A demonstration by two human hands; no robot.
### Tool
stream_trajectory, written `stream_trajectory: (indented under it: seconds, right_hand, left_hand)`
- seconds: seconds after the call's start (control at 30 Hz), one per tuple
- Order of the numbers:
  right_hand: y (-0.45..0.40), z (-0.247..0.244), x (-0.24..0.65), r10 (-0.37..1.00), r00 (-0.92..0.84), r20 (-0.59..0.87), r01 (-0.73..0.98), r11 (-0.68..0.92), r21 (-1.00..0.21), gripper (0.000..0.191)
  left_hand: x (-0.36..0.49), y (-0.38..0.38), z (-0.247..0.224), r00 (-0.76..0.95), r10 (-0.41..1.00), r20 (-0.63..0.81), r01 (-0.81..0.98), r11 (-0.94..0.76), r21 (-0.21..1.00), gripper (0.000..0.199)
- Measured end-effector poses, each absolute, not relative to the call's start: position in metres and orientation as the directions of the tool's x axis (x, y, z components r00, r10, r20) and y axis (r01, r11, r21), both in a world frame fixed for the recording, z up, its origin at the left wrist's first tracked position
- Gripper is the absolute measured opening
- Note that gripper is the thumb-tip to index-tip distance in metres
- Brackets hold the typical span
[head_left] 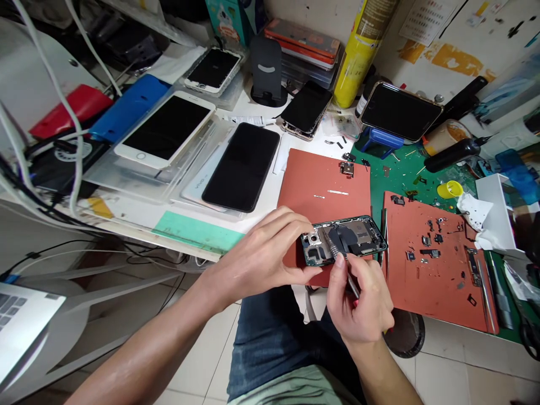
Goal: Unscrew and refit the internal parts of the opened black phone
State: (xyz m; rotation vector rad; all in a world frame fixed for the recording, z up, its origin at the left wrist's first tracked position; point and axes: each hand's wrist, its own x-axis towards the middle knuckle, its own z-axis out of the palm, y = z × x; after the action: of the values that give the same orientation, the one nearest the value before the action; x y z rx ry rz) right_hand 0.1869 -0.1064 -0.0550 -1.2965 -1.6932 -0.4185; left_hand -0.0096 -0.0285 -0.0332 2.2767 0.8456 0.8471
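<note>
An opened phone housing (365,236), dark-edged with bare grey inner surfaces, is held level over the front edge of a reddish-brown mat (306,174). My left hand (264,256) grips its left end between thumb and fingers, beside a camera opening. In my right hand (358,298) is a slim metal tool (334,247), pinched between thumb and forefinger. Its flat, ridged tip reaches over the middle of the housing; whether it touches the inside I cannot tell. My right fingers hide most of the tool's handle.
A second reddish mat (447,281) on the right carries several small phone parts. To the left lie a black phone (242,166) and a white phone (166,129). A yellow spray can (358,56) and a phone on a blue stand (400,109) are behind.
</note>
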Motion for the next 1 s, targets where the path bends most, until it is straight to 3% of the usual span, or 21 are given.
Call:
stream_trajectory:
  seconds: [0.7,0.83,1.0]
  right_hand:
    - [-0.105,-0.047,0.184,0.6,0.015,0.8,0.868,0.389,-0.309,0.029]
    - [-0.115,-0.046,0.195,0.604,0.088,0.792,0.866,0.347,-0.36,0.03]
    - [-0.121,-0.046,0.208,0.633,0.16,0.757,0.841,0.314,-0.441,0.034]
  left_hand:
    - [-0.008,-0.029,-0.031,0.594,0.732,0.333,0.386,-0.622,0.681,0.044]
    - [-0.005,-0.033,-0.031,0.593,0.726,0.347,0.426,-0.649,0.63,0.049]
    - [-0.001,-0.037,-0.027,0.654,0.677,0.337,0.497,-0.721,0.483,0.046]
